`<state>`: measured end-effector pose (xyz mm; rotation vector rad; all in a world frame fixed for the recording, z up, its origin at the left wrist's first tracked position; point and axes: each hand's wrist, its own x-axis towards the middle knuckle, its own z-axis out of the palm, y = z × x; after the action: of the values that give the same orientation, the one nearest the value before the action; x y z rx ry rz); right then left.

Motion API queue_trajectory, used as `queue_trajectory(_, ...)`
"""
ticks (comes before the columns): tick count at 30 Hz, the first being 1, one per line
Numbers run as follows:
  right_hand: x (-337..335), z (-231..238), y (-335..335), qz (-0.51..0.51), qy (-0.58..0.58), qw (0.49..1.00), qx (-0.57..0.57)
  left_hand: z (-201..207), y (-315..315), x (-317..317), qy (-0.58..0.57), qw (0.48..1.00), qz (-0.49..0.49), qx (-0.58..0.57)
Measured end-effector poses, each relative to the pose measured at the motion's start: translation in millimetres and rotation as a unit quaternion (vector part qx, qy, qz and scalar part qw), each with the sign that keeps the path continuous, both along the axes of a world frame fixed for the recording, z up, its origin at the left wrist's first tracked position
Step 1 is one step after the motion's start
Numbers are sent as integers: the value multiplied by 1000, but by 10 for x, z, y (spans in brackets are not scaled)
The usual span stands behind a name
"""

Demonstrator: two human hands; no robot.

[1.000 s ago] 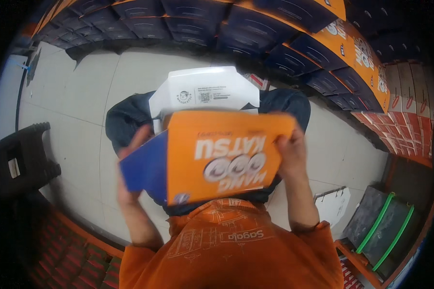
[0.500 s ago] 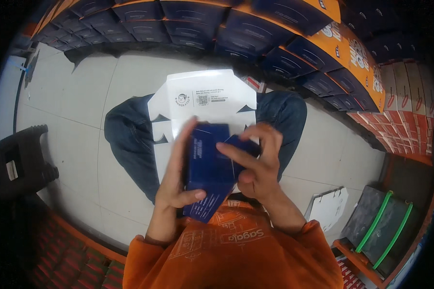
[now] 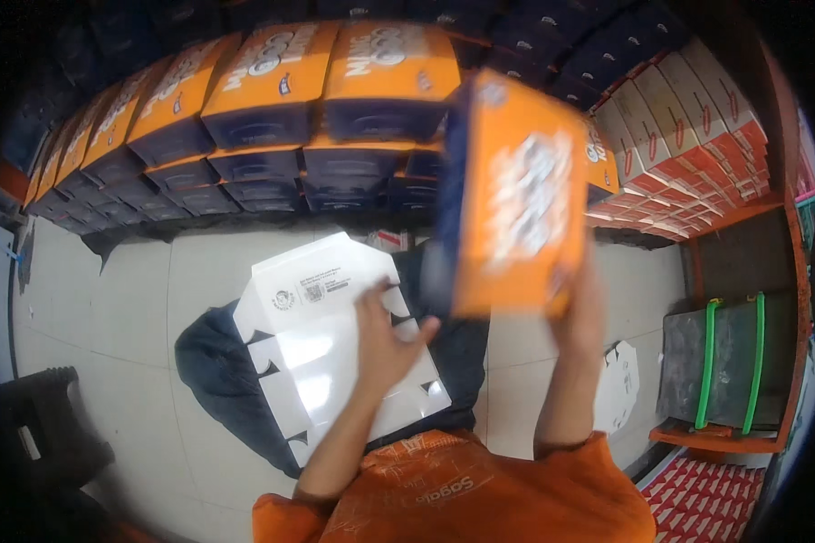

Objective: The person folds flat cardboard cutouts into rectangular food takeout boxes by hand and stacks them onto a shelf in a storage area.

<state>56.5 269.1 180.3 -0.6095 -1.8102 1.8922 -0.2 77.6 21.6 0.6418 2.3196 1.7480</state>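
Note:
My right hand, closed, grips an orange and navy folded box near its lower right corner. The box is held up, smeared by motion, before the stacked boxes. A white flat carton blank, with notched flaps and small print, lies over my lap. Above the right part of this blank is my left hand, fingers apart and nothing in it; whether it touches the card, I cannot tell.
Rows of like orange and navy boxes stand ahead. Red and white cartons are stacked at the right. Nearer stands a grey case with green strips. Another white blank lies on the tiled floor; a black stool is at left.
The box has left the grip of both hands for the right hand alone, going up and right and showing its orange face. My left hand has let go. The view has shifted upward.

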Motion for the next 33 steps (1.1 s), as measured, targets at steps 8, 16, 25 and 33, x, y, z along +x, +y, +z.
queue_trajectory(8,-1433,306,968,-72,-172,908,375,-158,-208,74,-96,991,10,-94)
queue_trajectory(16,-1089,63,657,-186,68,900,388,-121,-688,24,-446,882,-141,56)
queue_trajectory(25,315,-922,-823,173,-212,918,288,654,-876,300,-269,901,198,276)
queue_trajectory(33,248,-311,-772,289,124,813,489,838,-705,383,-70,980,88,165)
